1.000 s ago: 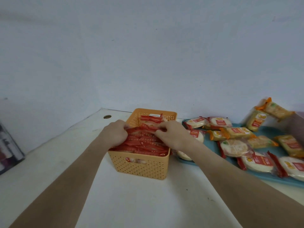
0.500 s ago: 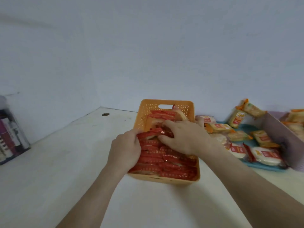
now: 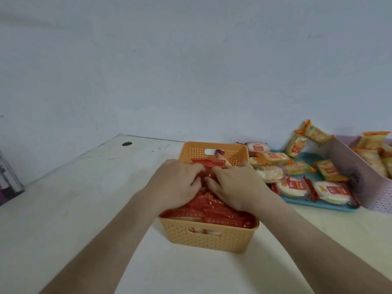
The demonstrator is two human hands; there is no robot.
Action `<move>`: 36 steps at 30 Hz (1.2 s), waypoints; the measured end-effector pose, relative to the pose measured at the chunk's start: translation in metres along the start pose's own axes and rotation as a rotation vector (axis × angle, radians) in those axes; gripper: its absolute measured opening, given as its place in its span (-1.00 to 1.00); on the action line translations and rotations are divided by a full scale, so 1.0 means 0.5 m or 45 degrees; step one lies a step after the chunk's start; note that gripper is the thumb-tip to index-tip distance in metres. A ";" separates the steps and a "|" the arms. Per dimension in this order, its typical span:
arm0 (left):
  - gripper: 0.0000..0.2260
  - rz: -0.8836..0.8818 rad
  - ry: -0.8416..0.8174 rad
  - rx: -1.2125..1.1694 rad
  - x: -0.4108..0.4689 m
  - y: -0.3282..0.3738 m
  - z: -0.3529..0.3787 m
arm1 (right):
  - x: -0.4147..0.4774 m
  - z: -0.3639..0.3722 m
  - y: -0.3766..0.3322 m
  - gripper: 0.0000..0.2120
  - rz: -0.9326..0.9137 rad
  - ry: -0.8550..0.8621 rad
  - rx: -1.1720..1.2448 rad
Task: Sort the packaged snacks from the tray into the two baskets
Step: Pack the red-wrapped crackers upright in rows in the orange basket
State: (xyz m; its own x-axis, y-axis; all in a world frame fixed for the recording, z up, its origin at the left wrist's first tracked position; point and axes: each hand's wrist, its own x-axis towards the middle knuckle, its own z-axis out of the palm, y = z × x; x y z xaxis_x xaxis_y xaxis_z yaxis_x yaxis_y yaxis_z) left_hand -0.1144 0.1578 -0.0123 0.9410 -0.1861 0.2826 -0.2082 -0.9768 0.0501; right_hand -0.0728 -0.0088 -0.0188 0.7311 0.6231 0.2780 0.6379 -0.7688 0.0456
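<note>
An orange perforated basket (image 3: 209, 238) stands in the middle of the table, packed with several red-wrapped snacks (image 3: 216, 211) standing on edge. My left hand (image 3: 176, 183) and my right hand (image 3: 235, 185) both press down into the red packs near the basket's middle, fingers curled among the wrappers. To the right, a blue tray (image 3: 314, 203) carries several loose red and orange packaged snacks (image 3: 292, 186). A lilac basket (image 3: 352, 164) at the far right holds orange-wrapped snacks (image 3: 373, 149).
The white table meets a pale wall at the back, with a round cable hole (image 3: 127, 143) at the back left. A stack of books or boxes (image 3: 8, 183) sits at the left edge. Two orange packs (image 3: 305, 139) lean against the wall behind the tray.
The view has shifted closer over the orange basket. Both hands have drawn together at the middle of the red packs, the left hand moving up from the basket's left rim.
</note>
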 end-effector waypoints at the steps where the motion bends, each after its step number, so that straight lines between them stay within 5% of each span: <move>1: -0.79 0.011 -0.067 0.057 0.012 -0.001 0.001 | 0.001 0.003 0.002 -0.61 -0.010 0.021 0.000; 5: -0.85 0.040 -0.292 0.089 0.044 -0.002 -0.003 | 0.001 0.011 0.003 -0.65 0.018 0.088 0.041; 11: -0.85 0.069 -0.217 0.005 0.052 -0.009 -0.030 | -0.007 0.000 0.007 -0.62 0.176 0.146 0.118; 17: -0.77 0.016 -0.608 -0.059 0.055 0.008 -0.044 | -0.006 -0.024 -0.001 -0.50 0.102 0.046 0.089; 21: -0.78 -0.125 -0.225 -0.546 0.042 -0.015 -0.055 | -0.013 -0.020 0.001 -0.49 0.134 0.180 0.190; 24: -0.83 -0.144 0.051 -0.524 0.047 -0.020 -0.058 | -0.012 -0.004 0.011 -0.54 0.249 0.469 0.413; 26: -0.88 -0.114 -0.007 -0.385 0.056 -0.018 -0.054 | -0.014 -0.001 0.017 -0.76 0.329 0.537 0.440; 27: -0.91 -0.095 -0.064 -0.315 0.062 -0.016 -0.050 | -0.013 0.001 0.020 -0.88 0.362 0.531 0.394; 36: -0.81 -0.050 -0.070 -0.048 0.083 -0.023 -0.031 | 0.050 -0.032 0.056 -0.61 0.400 0.002 0.237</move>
State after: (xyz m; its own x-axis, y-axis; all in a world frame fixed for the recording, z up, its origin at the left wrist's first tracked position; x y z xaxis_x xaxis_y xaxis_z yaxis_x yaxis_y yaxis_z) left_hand -0.0772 0.1629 0.0136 0.9616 -0.1545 0.2269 -0.1801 -0.9789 0.0965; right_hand -0.0404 -0.0172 0.0046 0.8980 0.3606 0.2520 0.4157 -0.8831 -0.2177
